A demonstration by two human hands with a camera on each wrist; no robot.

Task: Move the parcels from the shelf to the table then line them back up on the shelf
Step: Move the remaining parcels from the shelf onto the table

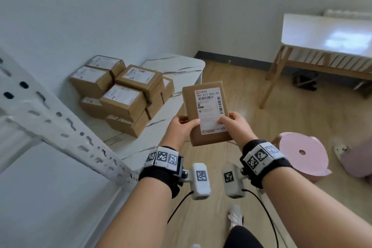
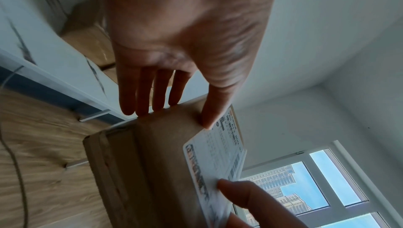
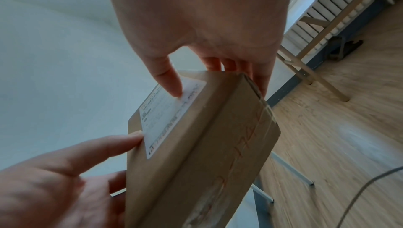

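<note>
I hold a brown cardboard parcel [image 1: 207,110] with a white shipping label in both hands, in the air beside the marble-top table [image 1: 181,66]. My left hand [image 1: 182,125] grips its near left edge, thumb on the label and fingers underneath. My right hand [image 1: 234,124] grips the near right edge the same way. The wrist views show the parcel [image 2: 157,154] [image 3: 196,145] pinched between thumb and fingers of the left hand [image 2: 174,107] and of the right hand [image 3: 196,80]. Several more labelled parcels [image 1: 122,96] are stacked on the table by the wall.
A white perforated shelf post [image 1: 60,127] slants across the left foreground. A wooden-legged white table [image 1: 326,34] stands at the far right. A pink roll [image 1: 302,153] sits on the wood floor right of my hands. My shoe [image 1: 235,217] shows below.
</note>
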